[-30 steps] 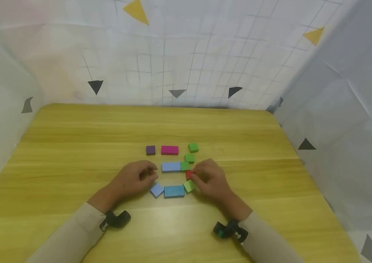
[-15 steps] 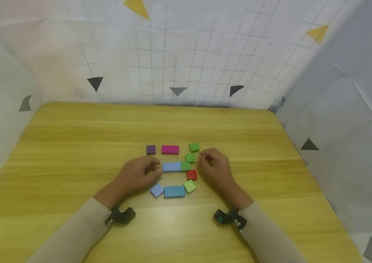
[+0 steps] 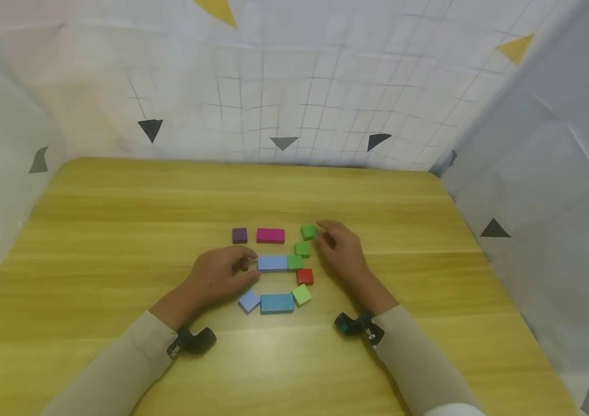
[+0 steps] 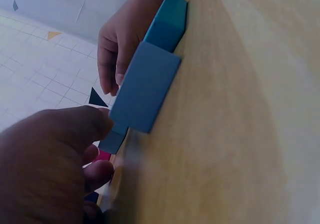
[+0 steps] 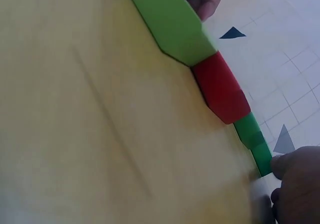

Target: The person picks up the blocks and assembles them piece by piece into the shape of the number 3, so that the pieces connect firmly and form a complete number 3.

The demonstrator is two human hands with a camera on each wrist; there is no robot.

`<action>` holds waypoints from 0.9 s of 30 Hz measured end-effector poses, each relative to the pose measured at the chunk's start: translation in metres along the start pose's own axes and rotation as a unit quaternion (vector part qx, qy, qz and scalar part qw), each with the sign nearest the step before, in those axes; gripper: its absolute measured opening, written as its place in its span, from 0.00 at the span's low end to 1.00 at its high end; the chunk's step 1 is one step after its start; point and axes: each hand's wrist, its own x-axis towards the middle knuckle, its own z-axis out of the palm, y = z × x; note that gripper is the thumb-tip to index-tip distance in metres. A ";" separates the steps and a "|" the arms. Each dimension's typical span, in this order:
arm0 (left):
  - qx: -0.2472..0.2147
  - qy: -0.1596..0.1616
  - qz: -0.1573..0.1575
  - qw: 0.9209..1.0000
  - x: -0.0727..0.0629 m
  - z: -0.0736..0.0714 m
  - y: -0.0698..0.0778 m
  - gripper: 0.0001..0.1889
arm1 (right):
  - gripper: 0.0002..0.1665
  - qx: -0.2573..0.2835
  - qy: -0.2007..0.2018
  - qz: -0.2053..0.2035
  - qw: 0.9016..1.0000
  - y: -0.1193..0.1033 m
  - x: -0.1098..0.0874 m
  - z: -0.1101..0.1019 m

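My left hand (image 3: 223,274), fingers relaxed and slightly bent, lies at the left end of the long light-blue block (image 3: 272,264). A green block (image 3: 295,263) stands against that block's right end. My right hand (image 3: 343,248) has its thumb and index finger parted, fingertips right at the edge of the far green block (image 3: 308,232). Another green block (image 3: 302,249) sits just below it. The red block (image 3: 304,276) stands in front of these, close to a tilted light-green block (image 3: 302,295). In the left wrist view, the left thumb overlaps a pale-blue block (image 4: 145,86).
A purple block (image 3: 239,235) and a magenta block (image 3: 270,236) form the back row. In front are a turned light-blue square block (image 3: 249,301) and a long teal-blue block (image 3: 277,304). White sheeting (image 3: 180,75) surrounds the wooden table (image 3: 143,196).
My right hand has left the red block and moved away along the right side to the far green block, its fingers parting. The left hand has shifted slightly right, toward the long light-blue block.
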 end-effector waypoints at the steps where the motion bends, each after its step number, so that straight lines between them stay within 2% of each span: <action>1: 0.000 -0.001 0.000 1.000 0.000 0.000 0.000 0.18 | 0.21 -0.006 -0.008 0.002 1.000 0.000 0.001 0.000; 10: 0.009 -0.003 -0.006 1.000 0.001 0.003 0.004 0.18 | 0.18 -0.068 -0.068 0.001 0.995 0.001 0.004 -0.003; 17: 0.007 0.000 -0.015 1.000 0.001 0.002 0.006 0.18 | 0.16 -0.065 -0.060 0.004 0.996 0.001 0.004 -0.001; 27: 0.012 -0.001 -0.020 1.000 0.003 0.003 0.003 0.17 | 0.14 -0.067 -0.056 -0.015 0.996 0.002 0.007 0.000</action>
